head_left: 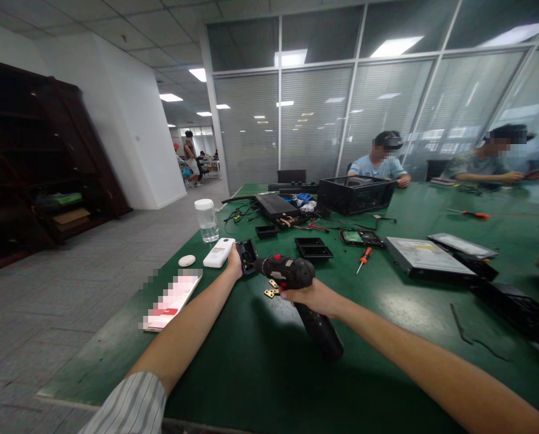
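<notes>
In the head view my right hand (pixel 313 297) is wrapped round the grip of a black cordless drill (pixel 291 271) with red details. The drill points left, its nose at a small black box-like part (pixel 247 256). My left hand (pixel 235 263) holds that part up on its left side, with the open face turned towards the drill. Whether the bit touches it I cannot tell. Under the drill lie several small brass-coloured plates (pixel 269 293). Two black plastic trays, a small tray (pixel 267 231) and a wider tray (pixel 313 248), rest beyond my hands.
Left of my hands are a white device (pixel 218 252), a lidded water jar (pixel 206 220) and a phone (pixel 174 301). Rightward lie an orange screwdriver (pixel 364 259), a circuit board (pixel 359 237) and a metal drive (pixel 427 256). Behind stands a black case (pixel 357 194); two people sit across the table (pixel 233 374).
</notes>
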Demonstrator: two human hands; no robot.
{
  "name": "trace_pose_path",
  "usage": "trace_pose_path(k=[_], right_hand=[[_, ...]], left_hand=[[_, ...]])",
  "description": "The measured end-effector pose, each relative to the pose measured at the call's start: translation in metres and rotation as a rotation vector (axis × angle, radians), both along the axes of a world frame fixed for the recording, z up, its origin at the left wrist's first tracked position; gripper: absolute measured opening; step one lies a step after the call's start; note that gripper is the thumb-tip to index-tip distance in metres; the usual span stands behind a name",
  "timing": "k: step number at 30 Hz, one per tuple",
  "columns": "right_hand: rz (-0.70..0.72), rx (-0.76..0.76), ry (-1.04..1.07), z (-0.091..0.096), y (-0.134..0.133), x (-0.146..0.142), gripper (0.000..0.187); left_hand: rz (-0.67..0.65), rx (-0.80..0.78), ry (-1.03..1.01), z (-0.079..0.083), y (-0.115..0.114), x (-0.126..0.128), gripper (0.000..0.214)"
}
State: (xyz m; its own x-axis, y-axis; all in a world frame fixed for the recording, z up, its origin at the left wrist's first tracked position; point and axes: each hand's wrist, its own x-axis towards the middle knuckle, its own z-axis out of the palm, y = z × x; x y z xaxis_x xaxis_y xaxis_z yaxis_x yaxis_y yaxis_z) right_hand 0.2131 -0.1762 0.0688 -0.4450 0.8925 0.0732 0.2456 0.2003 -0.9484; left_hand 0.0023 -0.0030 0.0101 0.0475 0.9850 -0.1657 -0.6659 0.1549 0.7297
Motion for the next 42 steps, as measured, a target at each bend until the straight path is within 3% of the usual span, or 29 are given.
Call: trace_pose_path(k=[29, 42], right_hand=[[-0.005, 0.012, 0.022, -0.0018, 0.0011, 0.0, 0.031], [-0.032, -0.002, 0.023, 0.0016, -0.0017, -0.0014, 0.023]], left_hand=[[-0.002, 0.002, 0.003, 0.0004, -0.0003, 0.0, 0.038], [0.004, 0.009, 0.018, -0.0025, 0.0022, -0.001, 0.039]])
